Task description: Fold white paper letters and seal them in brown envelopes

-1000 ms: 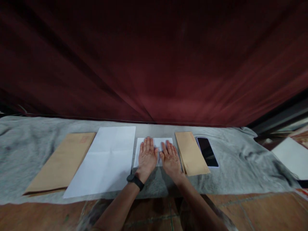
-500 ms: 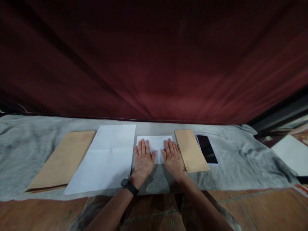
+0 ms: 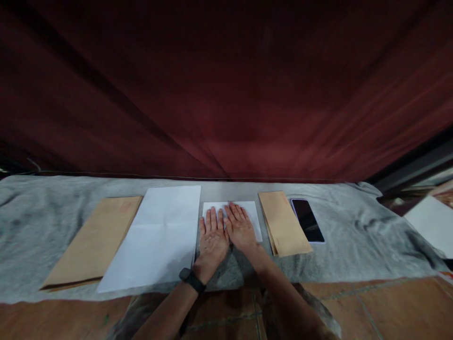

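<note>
A small folded sheet of white paper (image 3: 254, 219) lies crosswise in the middle of the grey cloth. My left hand (image 3: 213, 241) rests flat on its left part, fingers stretched away from me. On the paper's middle lies my right hand (image 3: 240, 231), palm down with fingers extended, its thumb side touching or nearly touching my left hand. Both hands cover much of the paper. Left of them are large white sheets (image 3: 159, 236) with a crease across. Small brown envelopes (image 3: 285, 222) lie just right of the folded paper.
Large brown envelopes (image 3: 95, 236) lie at the left, partly under the white sheets. A phone (image 3: 307, 219) with a dark screen lies right of the small envelopes. A grey cloth (image 3: 354, 226) covers the surface. Behind it hangs a dark red curtain (image 3: 226, 94); tiled floor (image 3: 354, 302) shows in front.
My right hand has slid left across the folded paper, from its right end to beside my left hand. The left hand stays nearly in place. The view has shifted slightly.
</note>
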A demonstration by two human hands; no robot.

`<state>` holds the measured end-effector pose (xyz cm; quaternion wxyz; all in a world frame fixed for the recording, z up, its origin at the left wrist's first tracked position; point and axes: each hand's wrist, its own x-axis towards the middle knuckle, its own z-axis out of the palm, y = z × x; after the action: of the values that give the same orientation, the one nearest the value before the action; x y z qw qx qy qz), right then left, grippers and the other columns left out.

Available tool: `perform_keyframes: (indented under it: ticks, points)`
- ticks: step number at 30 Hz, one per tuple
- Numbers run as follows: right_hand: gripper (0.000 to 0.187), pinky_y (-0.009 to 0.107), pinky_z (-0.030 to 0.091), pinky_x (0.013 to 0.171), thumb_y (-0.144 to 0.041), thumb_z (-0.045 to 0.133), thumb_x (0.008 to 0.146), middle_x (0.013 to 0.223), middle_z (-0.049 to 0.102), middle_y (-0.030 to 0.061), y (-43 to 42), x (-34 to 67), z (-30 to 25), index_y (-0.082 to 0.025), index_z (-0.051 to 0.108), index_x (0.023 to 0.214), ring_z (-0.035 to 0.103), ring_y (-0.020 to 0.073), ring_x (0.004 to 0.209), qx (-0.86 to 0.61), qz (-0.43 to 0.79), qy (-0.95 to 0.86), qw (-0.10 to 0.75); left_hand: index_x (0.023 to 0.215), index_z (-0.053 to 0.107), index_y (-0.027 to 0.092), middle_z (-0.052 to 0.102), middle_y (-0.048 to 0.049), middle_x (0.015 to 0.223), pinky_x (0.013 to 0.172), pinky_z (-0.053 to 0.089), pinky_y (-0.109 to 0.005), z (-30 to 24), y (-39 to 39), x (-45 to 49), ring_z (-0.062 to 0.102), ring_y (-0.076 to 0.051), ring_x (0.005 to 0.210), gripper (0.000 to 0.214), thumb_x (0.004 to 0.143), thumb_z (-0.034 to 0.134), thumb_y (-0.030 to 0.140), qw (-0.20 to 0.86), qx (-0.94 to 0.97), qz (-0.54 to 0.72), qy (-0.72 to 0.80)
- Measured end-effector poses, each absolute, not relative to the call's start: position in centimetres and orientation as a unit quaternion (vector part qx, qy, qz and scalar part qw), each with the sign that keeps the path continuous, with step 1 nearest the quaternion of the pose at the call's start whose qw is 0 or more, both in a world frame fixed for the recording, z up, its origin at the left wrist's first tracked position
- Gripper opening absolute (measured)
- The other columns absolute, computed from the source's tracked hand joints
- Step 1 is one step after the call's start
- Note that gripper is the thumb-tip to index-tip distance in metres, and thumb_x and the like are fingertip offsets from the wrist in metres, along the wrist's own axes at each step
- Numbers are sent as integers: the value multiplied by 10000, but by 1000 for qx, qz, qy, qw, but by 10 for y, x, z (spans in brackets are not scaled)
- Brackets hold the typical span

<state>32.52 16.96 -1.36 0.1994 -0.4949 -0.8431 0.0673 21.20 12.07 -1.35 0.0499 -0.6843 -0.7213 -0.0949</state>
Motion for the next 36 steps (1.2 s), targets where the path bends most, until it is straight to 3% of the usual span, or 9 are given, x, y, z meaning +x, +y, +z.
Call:
perform_keyframes:
  ticks: [8, 17, 25, 30, 36]
  points:
    - [489, 452, 267, 1214, -362, 370, 1069, 1604, 389, 96, 175, 340, -21, -194, 451, 1521, 376, 257, 1471, -539, 7, -826, 163, 1533, 383, 92, 281, -202, 1634, 1228, 238, -576, -19, 116, 207, 222, -328, 1536, 567, 1010, 368, 308, 50, -697, -137, -702]
    - [537, 461, 287, 1192, -390, 376, 1060, 1596, 389, 152, 176, 356, -26, -142, 418, 1534, 371, 290, 1470, -562, -39, -812, 156, 1518, 346, -15, 339, -250, 1599, 1214, 313, -528, -19, 111, 202, 261, -323, 1523, 587, 1015, 338, 288, 41, -690, -171, -702]
    - [519, 459, 271, 1198, -336, 386, 1049, 1605, 377, 147, 176, 357, -25, -150, 424, 1533, 350, 286, 1482, -562, -34, -813, 150, 1546, 353, 99, 321, -119, 1642, 1248, 270, -483, -6, 143, 220, 214, -266, 1544, 553, 1019, 328, 268, 8, -725, -164, -669]
    - [518, 471, 270, 1198, -322, 378, 1051, 1608, 368, 152, 177, 357, -26, -146, 416, 1537, 348, 289, 1482, -561, -29, -813, 156, 1523, 408, 109, 326, -124, 1637, 1247, 238, -515, -13, 156, 226, 230, -294, 1538, 542, 1017, 325, 283, 6, -701, -148, -698]
    - [527, 469, 274, 1195, -341, 391, 1052, 1600, 379, 166, 177, 358, -29, -129, 415, 1534, 360, 294, 1474, -555, -30, -814, 171, 1537, 358, 59, 331, -169, 1625, 1246, 232, -499, -18, 154, 223, 231, -275, 1539, 584, 1008, 327, 304, 24, -680, -166, -714]
